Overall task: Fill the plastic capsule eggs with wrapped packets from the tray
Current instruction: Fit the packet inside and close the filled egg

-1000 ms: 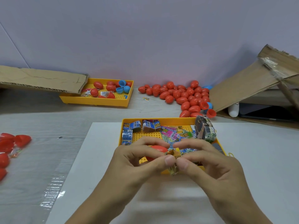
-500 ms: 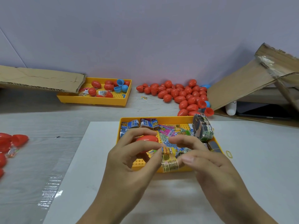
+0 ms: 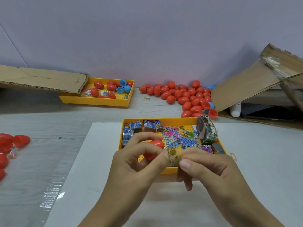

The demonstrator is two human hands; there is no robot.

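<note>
Gripping one red capsule egg in the left hand, fingers curled round it. Pinching one folded packet in the right hand, long axis running 12 to 6, sitting at 3 o'clock of the egg, nearly touching. Hovering over the tray. Counting two yellow trays total; way too many loose eggs at 1 o'clock for a count.

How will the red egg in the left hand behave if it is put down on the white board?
The red egg looks smooth and rounded, so it would probably roll. It seems light: the left hand holds it with fingertips only. Its glossy plastic may be a little slippery.
</note>
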